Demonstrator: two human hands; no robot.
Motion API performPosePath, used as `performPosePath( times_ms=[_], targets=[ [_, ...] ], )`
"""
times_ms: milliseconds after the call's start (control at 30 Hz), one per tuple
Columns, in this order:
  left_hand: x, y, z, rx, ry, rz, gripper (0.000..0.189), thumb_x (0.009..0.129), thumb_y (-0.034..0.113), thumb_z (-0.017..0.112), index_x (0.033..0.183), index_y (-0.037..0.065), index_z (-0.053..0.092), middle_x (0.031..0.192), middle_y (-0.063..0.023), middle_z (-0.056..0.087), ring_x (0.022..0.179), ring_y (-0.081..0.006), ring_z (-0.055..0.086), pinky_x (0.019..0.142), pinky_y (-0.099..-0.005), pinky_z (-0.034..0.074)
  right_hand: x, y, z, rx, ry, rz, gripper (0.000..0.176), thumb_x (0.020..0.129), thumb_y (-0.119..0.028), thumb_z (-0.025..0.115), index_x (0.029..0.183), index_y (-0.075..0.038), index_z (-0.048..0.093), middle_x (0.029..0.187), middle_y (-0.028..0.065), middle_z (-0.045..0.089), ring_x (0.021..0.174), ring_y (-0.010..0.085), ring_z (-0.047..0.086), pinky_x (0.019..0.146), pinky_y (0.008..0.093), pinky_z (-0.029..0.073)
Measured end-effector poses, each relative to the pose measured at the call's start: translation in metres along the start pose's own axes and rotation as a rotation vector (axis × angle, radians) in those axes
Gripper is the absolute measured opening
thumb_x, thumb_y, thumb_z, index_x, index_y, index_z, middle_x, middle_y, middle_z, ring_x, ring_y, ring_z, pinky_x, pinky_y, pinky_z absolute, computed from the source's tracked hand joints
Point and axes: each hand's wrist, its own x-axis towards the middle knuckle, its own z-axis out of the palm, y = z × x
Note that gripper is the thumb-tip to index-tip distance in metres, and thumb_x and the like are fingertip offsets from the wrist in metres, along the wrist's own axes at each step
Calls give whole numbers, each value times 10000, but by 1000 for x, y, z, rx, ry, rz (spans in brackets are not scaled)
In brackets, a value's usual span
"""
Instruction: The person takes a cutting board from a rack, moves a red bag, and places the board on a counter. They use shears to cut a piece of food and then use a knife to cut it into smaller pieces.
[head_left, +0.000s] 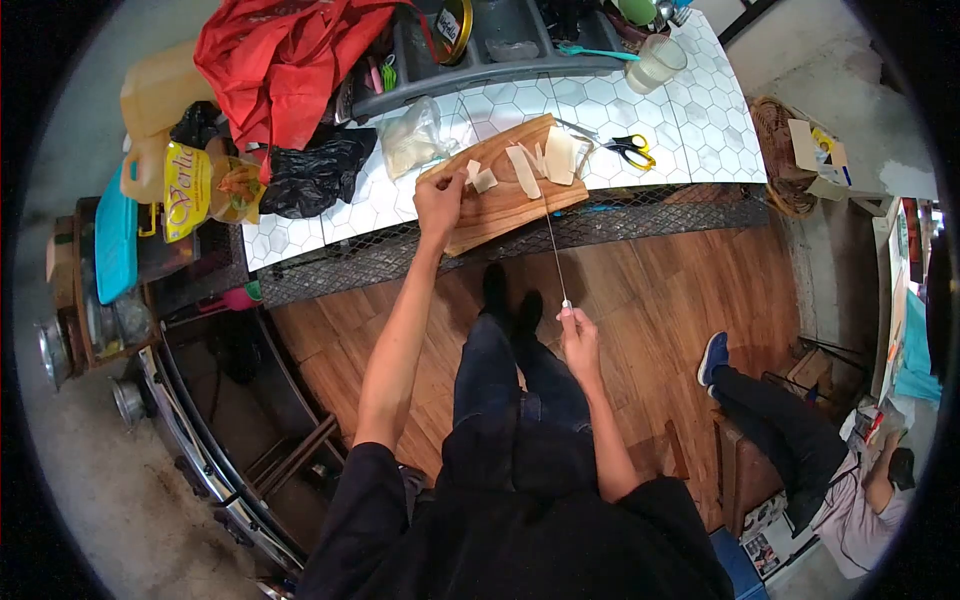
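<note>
Slicing pale strips on a wooden board

My right hand [578, 335] is closed around the handle of a long thin steel knife [555, 255], whose narrow blade reaches forward onto the oblong brown wooden cutting board [500, 205]. My left hand [440, 205] rests on the board's near left edge with bent fingers; I cannot tell whether it grips. Flat, cream-coloured slices [540, 160] lie ahead of both hands. Beyond them is the white hexagon-tiled worktop [700, 120], with yellow-and-black scissors [630, 150] right of the slices, and a clear plastic bag [415, 140] and a crumpled black bag [315, 175] to the left.
</note>
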Motion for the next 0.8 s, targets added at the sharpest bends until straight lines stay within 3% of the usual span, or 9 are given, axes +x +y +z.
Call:
performPosePath(
  times_ms=[67,200,367,400,467,533,633,700,800],
  targets=[
    [8,-9,1,-21,-112,-55,353,884,307,689,849,-43,722,686,-69,687,613,-148,638,567,-304,488,0,-2,0,22,-1,3,371,1013,-334,495,845,-10,561,625,-7,437,590,87,441,549,283,373],
    [3,19,-5,-5,-181,-154,333,888,303,682,867,-25,736,689,-79,688,613,-161,645,570,-304,490,-1,-7,2,50,11,2,370,1015,-340,496,844,-17,555,624,-18,428,589,77,428,542,273,359],
    [35,16,1,200,-238,193,280,854,262,656,853,-2,749,724,-123,713,636,-200,684,612,-327,522,1,-3,1,69,7,24,375,1018,-336,493,829,-16,547,623,-24,416,589,67,413,533,273,341],
    [45,18,4,203,-237,189,280,854,262,656,853,-2,749,724,-123,713,636,-200,684,612,-327,522,0,-2,2,82,11,28,375,1018,-332,494,821,-17,544,622,-25,412,587,65,407,529,273,334],
    [58,22,14,267,-348,220,271,875,234,664,866,-27,734,697,-80,694,619,-119,619,587,-293,488,1,-3,4,84,11,16,368,1017,-324,497,820,-17,546,620,-24,411,583,65,404,526,273,332],
    [58,36,19,247,-361,217,287,863,264,662,863,-12,738,698,-107,697,636,-160,651,608,-314,501,0,-8,4,84,16,5,362,1016,-316,501,818,-16,547,617,-23,411,579,65,401,523,273,329],
    [68,41,30,413,-336,285,321,848,324,666,883,14,742,761,-134,711,679,-231,683,645,-361,519,-1,-11,6,75,22,11,345,1012,-301,509,821,-17,552,617,-24,411,575,65,401,518,271,326],
    [68,41,36,432,-199,343,342,835,373,667,876,43,745,798,-136,705,750,-295,680,688,-413,521,1,-10,8,101,17,-9,352,1010,-311,506,823,-16,553,622,-25,415,576,66,404,516,273,327],
    [55,39,44,517,-49,491,327,820,374,686,874,56,739,827,-114,691,808,-313,660,720,-428,518,2,-12,10,97,36,0,370,1012,-332,500,825,-16,556,620,-25,417,570,69,399,516,272,328]
  ],
)
